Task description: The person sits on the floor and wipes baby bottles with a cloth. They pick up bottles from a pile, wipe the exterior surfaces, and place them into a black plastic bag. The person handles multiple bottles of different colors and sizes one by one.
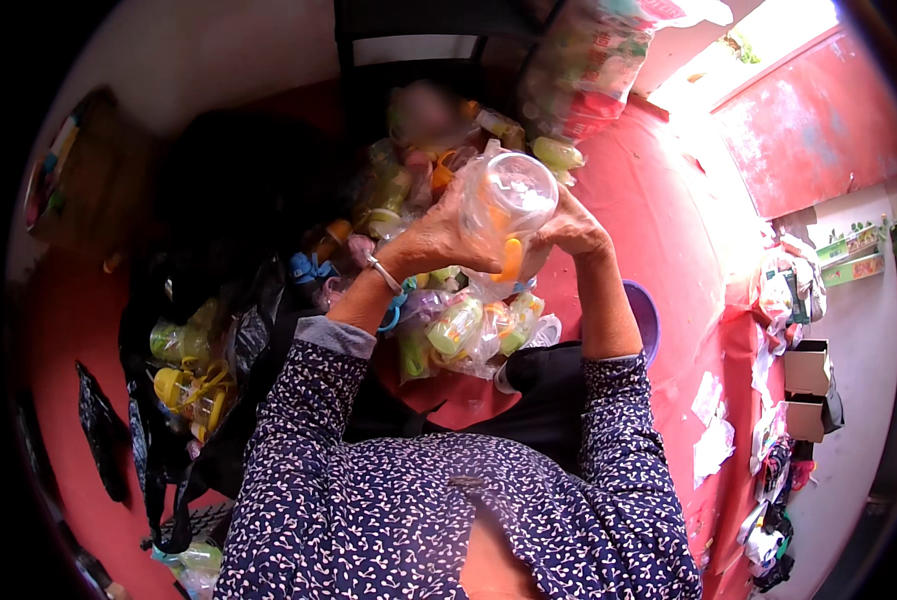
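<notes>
Both hands are raised in front of me around a clear plastic bottle [522, 188], its round end facing up toward me. Loose clear plastic film wraps the bottle, and something orange shows just below it. My left hand [447, 238] is closed on its left side, a pale bracelet at the wrist. My right hand [571, 225] grips from the right, its fingertips partly hidden behind the bottle. Beneath my hands lies a heap of plastic-bagged bottles [459, 328], mostly yellow-green, with orange, blue and purple parts.
A black plastic bag [252, 335] with yellow and green bottles [197, 392] stands at my left. A purple basin [644, 318] sits beyond my right forearm. A large printed sack [589, 75] and a dark chair [434, 22] are at the back. Cardboard boxes [807, 370] line the right wall.
</notes>
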`<state>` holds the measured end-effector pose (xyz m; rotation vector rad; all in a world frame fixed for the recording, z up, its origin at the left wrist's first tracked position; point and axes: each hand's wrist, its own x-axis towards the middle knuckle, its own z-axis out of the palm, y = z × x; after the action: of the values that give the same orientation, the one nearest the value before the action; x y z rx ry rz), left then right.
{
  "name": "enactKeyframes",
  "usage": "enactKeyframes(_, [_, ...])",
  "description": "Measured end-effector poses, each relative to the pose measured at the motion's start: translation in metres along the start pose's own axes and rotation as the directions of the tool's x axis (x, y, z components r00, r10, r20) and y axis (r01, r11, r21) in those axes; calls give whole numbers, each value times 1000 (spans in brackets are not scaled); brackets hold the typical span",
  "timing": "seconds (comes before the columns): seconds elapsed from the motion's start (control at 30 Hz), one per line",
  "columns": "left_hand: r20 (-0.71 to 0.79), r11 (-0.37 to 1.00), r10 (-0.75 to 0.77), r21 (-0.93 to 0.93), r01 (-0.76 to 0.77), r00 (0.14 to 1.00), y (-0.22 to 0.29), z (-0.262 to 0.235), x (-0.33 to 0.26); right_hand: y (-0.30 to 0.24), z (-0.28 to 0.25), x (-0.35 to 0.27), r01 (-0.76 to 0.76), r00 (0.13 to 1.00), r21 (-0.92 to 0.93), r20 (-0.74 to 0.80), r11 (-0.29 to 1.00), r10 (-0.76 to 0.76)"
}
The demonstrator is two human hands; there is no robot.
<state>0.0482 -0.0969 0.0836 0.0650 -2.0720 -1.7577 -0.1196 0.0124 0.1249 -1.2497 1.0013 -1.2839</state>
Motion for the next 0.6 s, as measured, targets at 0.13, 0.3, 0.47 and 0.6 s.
enactKeyframes(0.13, [-152,995,47,95,-32,987,-6,6,-5,1,8,-11,-19,986,-231,-166,973,-20])
enactKeyframes(0.3, [-306,859,319,493,-137,897,2,5,-9,-16,27,-28,-33,956,-314,-286,949,-62])
enactKeyframes(0.47, [-454,778,473,618,-116,755,0,0,-11,-25,41,-36,-46,954,-351,-292,935,-63])
enactKeyframes(0.6, [-374,572,667,812,-120,644,-4,-3,-8,-27,57,-36,-76,934,-340,-353,937,-53])
